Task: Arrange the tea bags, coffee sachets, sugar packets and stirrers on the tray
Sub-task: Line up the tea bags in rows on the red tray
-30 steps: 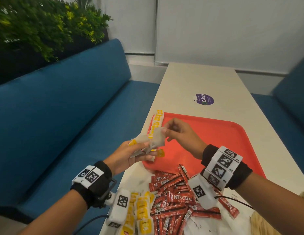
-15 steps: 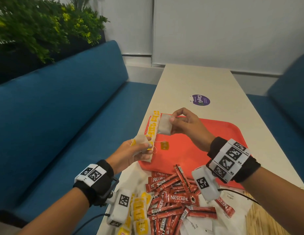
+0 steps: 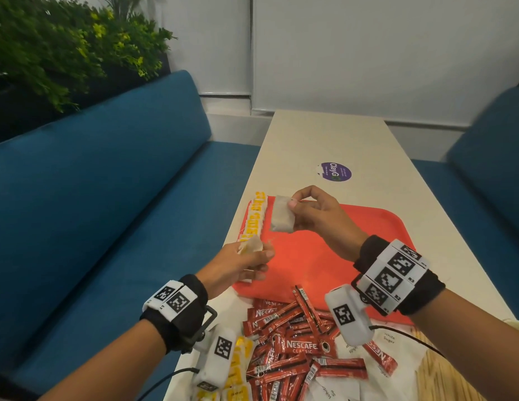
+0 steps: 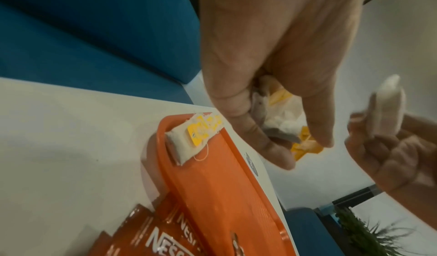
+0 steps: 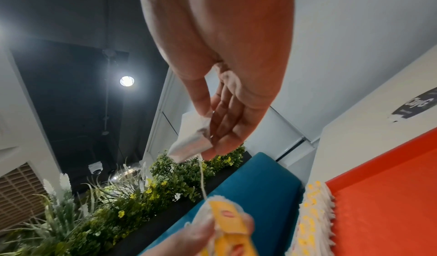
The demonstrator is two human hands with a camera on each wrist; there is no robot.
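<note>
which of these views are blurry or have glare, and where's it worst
Head view: mostly sharp, slight smear on the white paper tea bag pinched by the right hand. Left wrist view: soft all over, the left hand close and blurred, the orange-red plastic tray bent by the wide lens. Right wrist view: round ceiling lamp flares against the dark ceiling; the yellow paper tag at the bottom is blurred.

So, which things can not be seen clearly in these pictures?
- Stirrers: none identifiable in any view.
- Bundle in the left hand: fingers cover it, so its count is unclear.
- White sugar packets: right wrist camera and bottom edge hide most in the head view.
- Loose tea bags: left wrist camera covers them.
- Tea bag string: its tag end is blurred.
</note>
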